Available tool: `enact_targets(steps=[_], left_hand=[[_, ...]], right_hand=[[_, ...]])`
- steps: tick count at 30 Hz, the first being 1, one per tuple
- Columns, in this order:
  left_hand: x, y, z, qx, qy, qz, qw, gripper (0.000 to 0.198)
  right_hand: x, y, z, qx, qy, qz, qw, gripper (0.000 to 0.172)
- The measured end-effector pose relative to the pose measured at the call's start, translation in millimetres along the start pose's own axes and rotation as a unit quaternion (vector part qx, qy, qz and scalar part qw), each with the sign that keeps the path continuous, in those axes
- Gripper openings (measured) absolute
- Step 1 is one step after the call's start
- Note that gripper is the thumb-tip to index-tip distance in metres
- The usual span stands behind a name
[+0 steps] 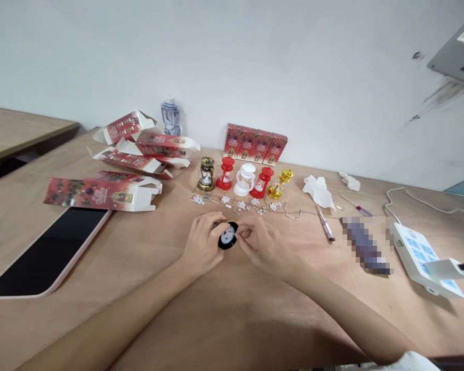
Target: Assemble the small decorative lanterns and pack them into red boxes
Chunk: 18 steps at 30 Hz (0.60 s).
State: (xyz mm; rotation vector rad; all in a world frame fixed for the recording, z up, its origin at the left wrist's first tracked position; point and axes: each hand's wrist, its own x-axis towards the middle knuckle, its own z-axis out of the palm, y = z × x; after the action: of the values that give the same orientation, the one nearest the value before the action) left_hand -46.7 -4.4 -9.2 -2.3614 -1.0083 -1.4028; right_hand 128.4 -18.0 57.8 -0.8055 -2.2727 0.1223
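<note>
My left hand (206, 237) is wrapped around a small lantern (227, 237) whose round black-rimmed underside, with a pale grey centre and dark openings, faces me. At the right edge of that underside, the fingertips of my right hand (261, 238) are pinched together. A tiny pale piece seems to show at the fingertips, too small to name. Beyond my hands stands a row of little lanterns: a bronze one (206, 175), a red one (225, 174), a white one (245, 180), another red one (261, 183) and a gold one (280, 184). Small white parts (242, 207) and bent wires (293, 212) lie before them.
Opened red boxes (126, 154) pile up at left, beside a large phone or tablet (50, 252). Closed red boxes (255, 144) and a water bottle (170, 116) stand by the wall. To the right lie crumpled tissue (319, 190), screwdrivers (325, 224) and a power strip (421, 257).
</note>
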Motion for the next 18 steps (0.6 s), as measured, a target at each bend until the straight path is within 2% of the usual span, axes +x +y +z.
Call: enact_targets(steps=[8, 18], left_hand=[[0.1, 1.0, -1.0, 0.023, -0.015, 0.005, 1.0, 0.046], [0.6, 2.5, -2.6, 0.048, -0.028, 0.013, 0.998, 0.047]], right_hand=[[-0.5, -7.0, 2.8, -0.161, 0.015, -0.095, 0.982, 0.025], [-2.2, -6.2, 7.4, -0.185, 0.024, -0.102, 0.977, 0.021]])
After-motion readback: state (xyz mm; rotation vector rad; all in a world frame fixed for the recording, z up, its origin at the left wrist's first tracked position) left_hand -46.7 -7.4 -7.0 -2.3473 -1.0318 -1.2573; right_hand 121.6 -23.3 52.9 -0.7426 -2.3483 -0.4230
